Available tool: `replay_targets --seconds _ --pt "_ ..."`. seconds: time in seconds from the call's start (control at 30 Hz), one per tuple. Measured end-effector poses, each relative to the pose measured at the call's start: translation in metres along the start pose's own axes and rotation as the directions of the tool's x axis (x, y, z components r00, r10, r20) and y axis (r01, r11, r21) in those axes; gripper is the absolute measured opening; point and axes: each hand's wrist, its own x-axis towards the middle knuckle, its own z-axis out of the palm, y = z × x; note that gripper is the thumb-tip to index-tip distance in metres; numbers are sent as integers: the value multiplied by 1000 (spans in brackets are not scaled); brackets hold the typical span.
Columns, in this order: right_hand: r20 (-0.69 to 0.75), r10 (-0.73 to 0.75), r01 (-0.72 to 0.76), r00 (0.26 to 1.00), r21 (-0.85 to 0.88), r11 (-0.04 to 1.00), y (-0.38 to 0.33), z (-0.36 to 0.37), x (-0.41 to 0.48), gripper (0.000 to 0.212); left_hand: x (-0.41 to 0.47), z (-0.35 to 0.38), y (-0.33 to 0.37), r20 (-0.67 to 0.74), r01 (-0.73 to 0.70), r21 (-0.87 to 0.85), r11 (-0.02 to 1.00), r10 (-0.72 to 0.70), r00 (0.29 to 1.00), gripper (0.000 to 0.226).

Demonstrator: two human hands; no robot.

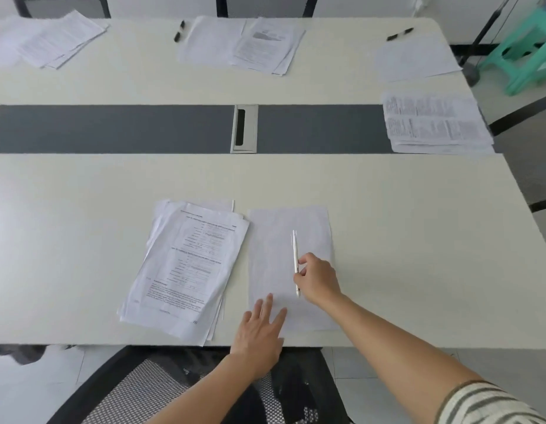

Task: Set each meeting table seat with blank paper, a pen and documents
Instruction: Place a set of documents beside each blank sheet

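A blank sheet of paper [278,240] lies at the near seat of the white meeting table [82,240]. My right hand [319,280] pinches a white pen [295,255] that lies lengthwise over the sheet. My left hand [261,335] rests flat, fingers straight, on the sheet's near left corner. A stack of printed documents [189,264] lies just left of the blank sheet, slightly skewed.
Far seats hold paper stacks [244,44], [57,38] and black pens [179,31], [399,34]. At the right end lie a blank sheet [415,59] and printed stack [434,120]. A grey strip with a cable hatch [244,128] runs mid-table. A mesh chair [161,390] stands below me; a green stool [522,53] stands far right.
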Motion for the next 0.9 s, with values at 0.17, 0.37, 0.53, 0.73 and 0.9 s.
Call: replay_targets --seconds 0.17,0.37,0.53,0.73,0.9 --pt "27 19 -16 999 -100 995 -7 20 9 31 -6 2 -27 -57 8 10 1000 -7 998 59" --pt "-26 -109 93 994 -347 933 18 11 -13 66 3 8 -60 -38 -73 99 992 77 996 63" --pt "12 -87 83 996 -444 892 28 22 -25 76 6 8 -66 -23 -111 99 989 114 993 63" --pt "-131 -162 112 978 -326 939 -6 21 -28 59 -4 -13 -106 -223 14 -101 995 -36 974 56" --pt "-63 -67 80 996 228 970 -81 44 -27 45 -18 -20 -199 -295 313 -330 891 -412 862 57"
